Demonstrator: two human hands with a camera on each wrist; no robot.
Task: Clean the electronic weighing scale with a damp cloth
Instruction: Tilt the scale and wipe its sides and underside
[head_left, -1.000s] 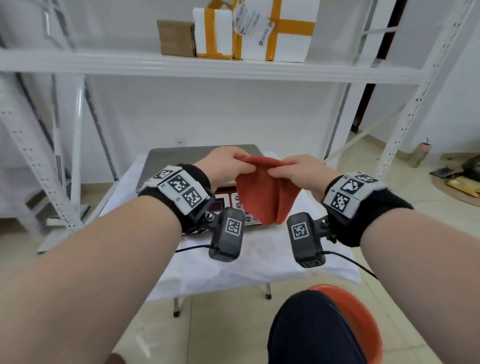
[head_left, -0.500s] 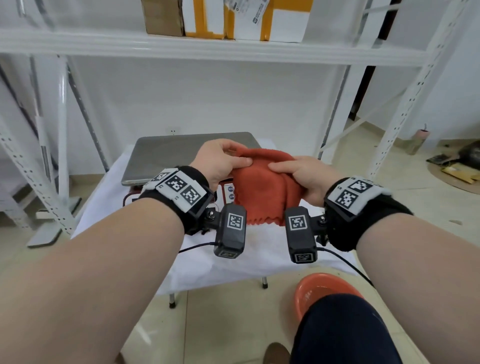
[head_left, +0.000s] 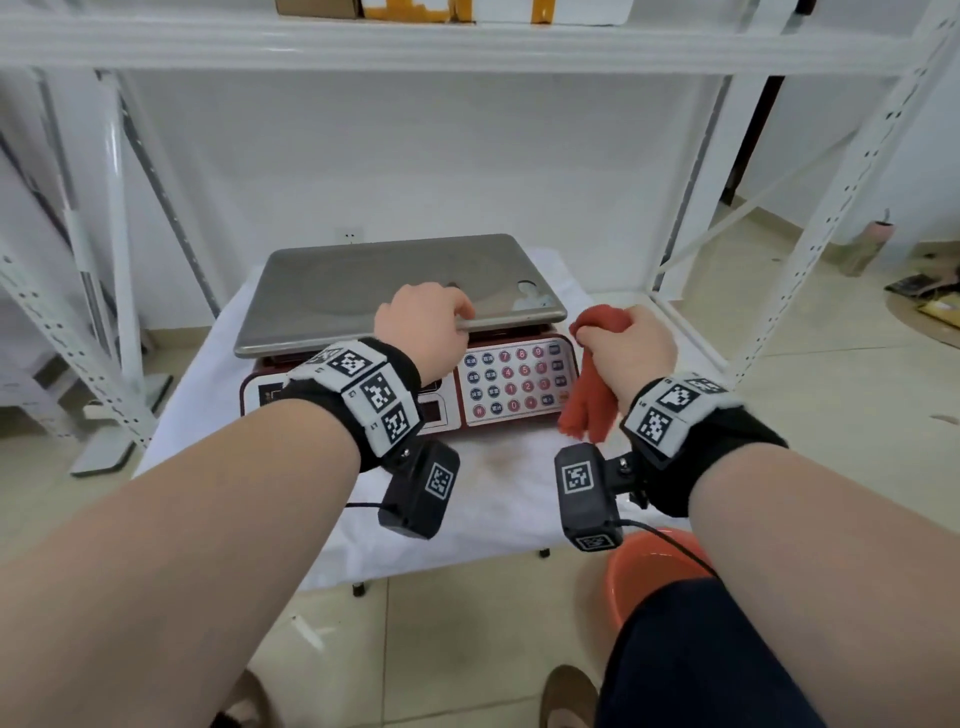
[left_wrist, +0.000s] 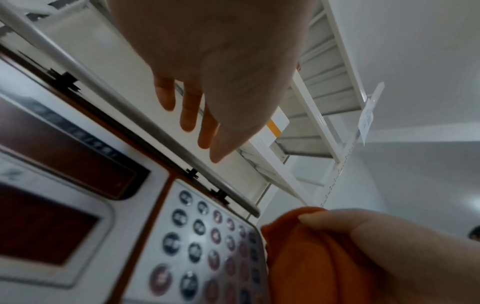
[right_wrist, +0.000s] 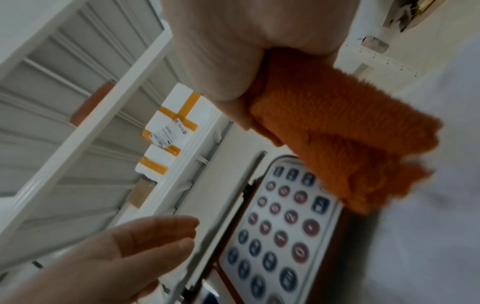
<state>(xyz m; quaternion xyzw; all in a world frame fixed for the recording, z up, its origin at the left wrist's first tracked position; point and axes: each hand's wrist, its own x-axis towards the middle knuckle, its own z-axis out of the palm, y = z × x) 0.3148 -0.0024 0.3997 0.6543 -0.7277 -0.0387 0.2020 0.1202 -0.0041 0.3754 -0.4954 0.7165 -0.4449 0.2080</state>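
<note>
The electronic scale (head_left: 400, 291) has a steel platter, a red body and a keypad (head_left: 511, 382); it stands on a small white-covered table. My left hand (head_left: 423, 327) is over the platter's front edge with fingers (left_wrist: 188, 115) straight and holding nothing; I cannot tell whether it touches the platter. My right hand (head_left: 631, 348) grips a bunched orange-red cloth (head_left: 592, 400) beside the scale's right front corner, and the cloth hangs down past the keypad (right_wrist: 280, 226). In the right wrist view the cloth (right_wrist: 337, 133) sticks out of my fist. A pale smear shows on the platter's right part.
The white table cover (head_left: 498, 493) reaches toward me. An orange basin (head_left: 649, 571) sits on the floor by my right knee. White rack uprights (head_left: 831, 218) flank the table, and a shelf (head_left: 467, 41) with boxes runs overhead.
Both hands held the cloth spread in front of the scale. Now the left hand has let go and moved to the platter's edge, and the right hand has bunched the cloth and moved right.
</note>
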